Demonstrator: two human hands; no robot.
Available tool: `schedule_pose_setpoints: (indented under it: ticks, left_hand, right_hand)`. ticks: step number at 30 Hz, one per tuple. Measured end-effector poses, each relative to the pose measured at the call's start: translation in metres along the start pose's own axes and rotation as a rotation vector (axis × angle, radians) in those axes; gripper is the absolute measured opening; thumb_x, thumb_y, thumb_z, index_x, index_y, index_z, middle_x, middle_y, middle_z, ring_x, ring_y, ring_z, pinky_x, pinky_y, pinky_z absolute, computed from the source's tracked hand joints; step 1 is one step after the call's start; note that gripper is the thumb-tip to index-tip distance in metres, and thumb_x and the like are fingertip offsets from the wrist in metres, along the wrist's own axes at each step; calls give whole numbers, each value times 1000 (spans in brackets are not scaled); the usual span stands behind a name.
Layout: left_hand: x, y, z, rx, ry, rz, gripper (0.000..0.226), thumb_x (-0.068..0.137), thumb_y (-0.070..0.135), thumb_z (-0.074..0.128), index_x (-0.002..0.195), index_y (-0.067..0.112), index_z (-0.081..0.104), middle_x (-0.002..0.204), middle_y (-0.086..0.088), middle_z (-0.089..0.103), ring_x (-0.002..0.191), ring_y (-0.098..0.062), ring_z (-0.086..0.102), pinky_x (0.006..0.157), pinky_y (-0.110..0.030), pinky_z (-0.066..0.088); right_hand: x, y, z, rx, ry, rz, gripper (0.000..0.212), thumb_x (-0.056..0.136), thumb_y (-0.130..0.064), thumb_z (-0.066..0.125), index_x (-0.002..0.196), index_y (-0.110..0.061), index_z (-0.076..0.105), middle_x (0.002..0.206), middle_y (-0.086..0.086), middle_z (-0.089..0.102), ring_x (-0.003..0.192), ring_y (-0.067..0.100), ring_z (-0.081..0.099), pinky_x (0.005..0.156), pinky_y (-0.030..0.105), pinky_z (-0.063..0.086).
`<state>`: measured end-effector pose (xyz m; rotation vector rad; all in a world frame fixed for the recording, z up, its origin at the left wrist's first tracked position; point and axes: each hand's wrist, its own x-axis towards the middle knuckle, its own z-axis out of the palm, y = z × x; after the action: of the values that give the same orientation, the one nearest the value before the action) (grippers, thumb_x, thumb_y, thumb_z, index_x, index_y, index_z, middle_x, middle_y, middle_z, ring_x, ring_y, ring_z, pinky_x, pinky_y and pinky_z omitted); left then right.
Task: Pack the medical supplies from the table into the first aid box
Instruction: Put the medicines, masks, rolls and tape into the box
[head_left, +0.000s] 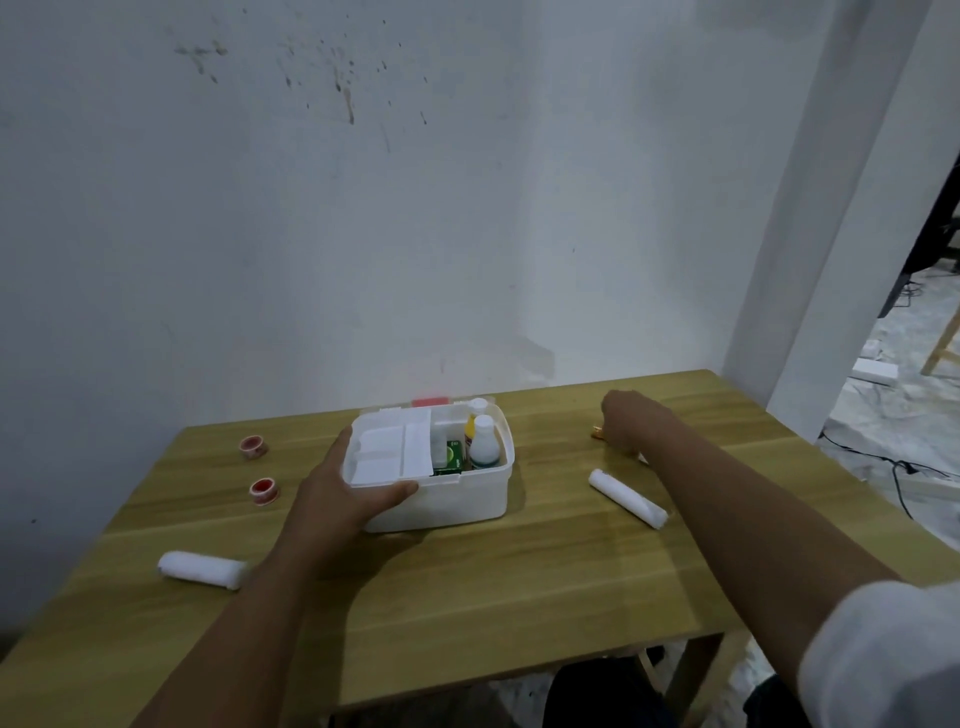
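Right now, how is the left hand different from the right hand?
The left hand grips the box by its near left corner; the right hand reaches far right, closing over a small orange thing. The left hand sits nearer the camera, the right hand farther back. Both are bare and low over the table.

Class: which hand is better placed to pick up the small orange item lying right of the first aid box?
Right hand: it is at the orange item; left hand grips the box.
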<state>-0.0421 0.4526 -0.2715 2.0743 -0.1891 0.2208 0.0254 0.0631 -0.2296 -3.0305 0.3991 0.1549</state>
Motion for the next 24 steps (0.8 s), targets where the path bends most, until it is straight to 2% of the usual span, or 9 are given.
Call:
schedule_pose_setpoints:
  ticks: [3, 6, 7, 10, 12, 14, 17, 20, 24]
  left_hand:
    - [-1, 2, 0, 11, 6, 11, 87, 65, 55, 90, 137, 55, 41, 118, 41, 50, 114, -7, 53, 77, -23, 48]
    - [-1, 2, 0, 8, 17, 10, 90, 65, 56, 90, 141, 52, 42, 122, 35, 53, 116, -7, 53, 78, -23, 48]
    - [0, 1, 0, 6, 20, 7, 91, 65, 57, 90, 142, 51, 43, 123, 34, 53, 116, -7, 53, 79, -24, 48]
    - [0, 3, -1, 11, 15, 8, 90, 64, 57, 90, 139, 54, 41, 123, 33, 53, 116, -8, 52, 78, -26, 48]
    - [-1, 3, -1, 15, 10, 9, 90, 65, 55, 90, 139, 54, 39, 125, 27, 53, 116, -10, 51, 77, -26, 48]
    - [-1, 2, -1, 12, 13, -1, 93, 64, 57, 90, 142, 52, 39, 128, 24, 52, 117, -12, 50, 79, -29, 49]
    - [-2, 1, -1, 8, 5, -3, 93, 63, 58, 90, 140, 54, 38, 130, 22, 52, 118, -13, 50, 81, -31, 50]
    - [0, 0, 1, 26, 0, -17, 98, 65, 57, 90, 147, 47, 38, 141, 15, 53, 124, -17, 50, 87, -35, 53]
    - [2, -3, 0, 20, -3, -11, 101, 61, 63, 88, 148, 47, 39, 136, 19, 56, 122, -15, 53, 82, -31, 52]
  right_hand:
    - [-1, 7, 15, -118, -15, 45, 19, 87, -25, 72, 96, -20, 55, 87, -2, 58, 89, 21, 64, 86, 37, 54]
    - [1, 4, 19, -103, 46, 46, 16, 87, -24, 74, 92, -20, 59, 86, -2, 60, 85, 22, 62, 87, 39, 50]
    - [1, 2, 17, -44, 73, 25, 13, 90, -27, 71, 90, -18, 61, 87, 0, 63, 85, 23, 63, 86, 38, 51]
    - [2, -8, 0, 168, 171, -80, 26, 93, -38, 69, 94, -12, 67, 91, 4, 70, 84, 24, 68, 71, 33, 52]
    - [-8, -23, -26, 349, 200, -152, 29, 83, -34, 81, 99, -13, 68, 91, 2, 71, 79, 21, 71, 70, 32, 55]
    - [-23, -43, -57, 529, 207, -235, 33, 72, -28, 92, 90, -11, 71, 82, 0, 74, 69, 18, 74, 65, 31, 58]
    - [-48, -78, -96, 636, 174, -402, 33, 68, -24, 95, 91, -8, 78, 79, 5, 77, 68, 15, 73, 66, 30, 63]
    - [-70, -113, -110, 543, 56, -558, 27, 76, -16, 89, 100, -7, 80, 87, 7, 78, 75, 15, 72, 74, 33, 63]
    - [-88, -156, -91, 82, 32, -726, 22, 77, -17, 87, 98, -16, 82, 97, -1, 79, 89, 14, 72, 82, 29, 58]
